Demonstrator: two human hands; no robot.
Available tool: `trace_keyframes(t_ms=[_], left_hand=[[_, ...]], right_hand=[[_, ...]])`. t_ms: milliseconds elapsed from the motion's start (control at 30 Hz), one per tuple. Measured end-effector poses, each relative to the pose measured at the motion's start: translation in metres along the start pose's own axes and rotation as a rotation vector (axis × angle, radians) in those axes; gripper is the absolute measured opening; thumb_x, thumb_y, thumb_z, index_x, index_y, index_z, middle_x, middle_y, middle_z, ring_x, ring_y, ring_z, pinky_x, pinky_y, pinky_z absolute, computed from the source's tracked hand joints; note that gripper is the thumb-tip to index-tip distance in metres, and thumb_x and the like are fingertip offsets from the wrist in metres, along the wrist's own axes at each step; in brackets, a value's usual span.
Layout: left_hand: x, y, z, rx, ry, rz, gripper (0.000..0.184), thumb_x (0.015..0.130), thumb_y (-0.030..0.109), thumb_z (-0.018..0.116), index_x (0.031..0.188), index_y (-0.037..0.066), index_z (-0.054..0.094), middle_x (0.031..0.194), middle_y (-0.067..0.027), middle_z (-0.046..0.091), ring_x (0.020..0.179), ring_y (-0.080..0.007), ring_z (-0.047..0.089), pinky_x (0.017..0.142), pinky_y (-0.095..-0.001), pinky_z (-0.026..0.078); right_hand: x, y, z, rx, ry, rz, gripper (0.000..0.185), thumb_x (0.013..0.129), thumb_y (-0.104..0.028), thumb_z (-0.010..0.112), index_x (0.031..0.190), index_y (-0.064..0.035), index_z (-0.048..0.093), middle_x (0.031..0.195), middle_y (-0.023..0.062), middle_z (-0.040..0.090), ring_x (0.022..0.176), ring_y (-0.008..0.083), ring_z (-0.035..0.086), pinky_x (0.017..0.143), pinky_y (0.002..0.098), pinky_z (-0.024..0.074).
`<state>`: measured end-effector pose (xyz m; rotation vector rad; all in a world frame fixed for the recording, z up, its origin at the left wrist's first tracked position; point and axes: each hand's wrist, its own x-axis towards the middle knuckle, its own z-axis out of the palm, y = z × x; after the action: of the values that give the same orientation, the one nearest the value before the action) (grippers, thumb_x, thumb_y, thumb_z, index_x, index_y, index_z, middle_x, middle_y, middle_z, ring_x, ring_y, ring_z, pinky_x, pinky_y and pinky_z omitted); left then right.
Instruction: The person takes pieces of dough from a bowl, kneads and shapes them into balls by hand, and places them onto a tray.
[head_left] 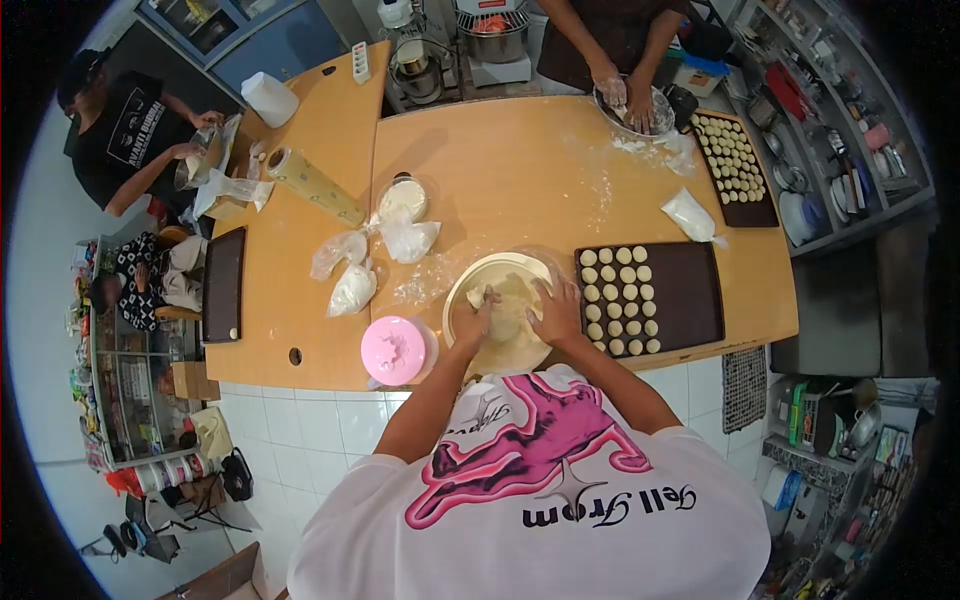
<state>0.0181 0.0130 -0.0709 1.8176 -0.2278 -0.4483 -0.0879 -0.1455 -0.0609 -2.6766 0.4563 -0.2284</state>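
Handling pale dough lump (pixel 475 298) in round cream bowl (pixel 512 258) | left hand (pixel 471 322) fingers half-curled, grip unclear; right hand (pixel 558 316) fingers spread, nothing visibly held | dark rectangular tray (pixel 690 295) only half-filled with round dough balls (pixel 629 292)

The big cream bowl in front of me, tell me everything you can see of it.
The bowl is wide, round and cream-coloured, with a smooth rim; it looks like plastic. It sits upright on the wooden table, between the pink-lidded container and the dark tray. Pale residue marks its inside, and a small pale lump shows at the left hand. The right hand reaches in over the right side. The hands hide parts of it.
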Motion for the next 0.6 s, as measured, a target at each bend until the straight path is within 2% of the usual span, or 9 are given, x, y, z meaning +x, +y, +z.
trace_keyframes(t_ms=[200,300,400,500,600], left_hand=[[-0.004,0.016,0.002,0.13,-0.101,0.136,0.027,0.094,0.024,0.058,0.087,0.0,0.07,0.079,-0.009,0.07,0.072,-0.0154,0.065,0.066,-0.0299,0.05],[-0.008,0.017,0.012,0.047,-0.05,0.276,0.028,0.094,0.022,0.058,0.081,-0.001,0.068,0.071,-0.0067,0.067,0.065,-0.0136,0.061,0.061,-0.03,0.049],[-0.009,0.026,0.014,-0.171,-0.045,0.11,0.03,0.093,0.023,0.06,0.075,-0.001,0.065,0.066,-0.0034,0.062,0.058,-0.012,0.057,0.055,-0.03,0.047],[-0.004,0.032,0.008,-0.046,-0.091,-0.08,0.032,0.09,0.024,0.064,0.068,0.002,0.063,0.06,-0.0001,0.057,0.052,-0.0113,0.053,0.051,-0.0302,0.044],[-0.003,0.033,0.008,0.1,-0.008,-0.026,0.032,0.084,0.025,0.069,0.063,0.002,0.062,0.054,-0.0026,0.057,0.047,-0.0147,0.052,0.049,-0.0325,0.043]], right_hand=[[0.0,0.0,0.003,-0.002,0.011,-0.003,0.06,0.075,-0.032,0.067,0.128,-0.0077,0.051,0.144,0.0241,0.028,0.13,0.0409,0.03,0.107,0.0538,0.0227],[0.001,0.0,0.003,0.015,0.026,-0.01,0.06,0.075,-0.031,0.068,0.127,-0.0068,0.052,0.145,0.024,0.027,0.13,0.0412,0.03,0.107,0.054,0.0225],[0.002,0.0,0.0,0.02,0.022,-0.008,0.06,0.075,-0.031,0.067,0.128,-0.0065,0.051,0.145,0.024,0.027,0.13,0.0416,0.03,0.107,0.0543,0.0222],[0.001,-0.002,-0.001,0.024,0.013,-0.008,0.06,0.075,-0.031,0.068,0.127,-0.0067,0.052,0.145,0.024,0.027,0.129,0.0417,0.031,0.107,0.0544,0.0223],[0.0,-0.001,-0.003,0.025,0.007,-0.017,0.06,0.074,-0.03,0.068,0.127,-0.0074,0.052,0.145,0.0238,0.027,0.128,0.0418,0.032,0.107,0.0541,0.0229]])
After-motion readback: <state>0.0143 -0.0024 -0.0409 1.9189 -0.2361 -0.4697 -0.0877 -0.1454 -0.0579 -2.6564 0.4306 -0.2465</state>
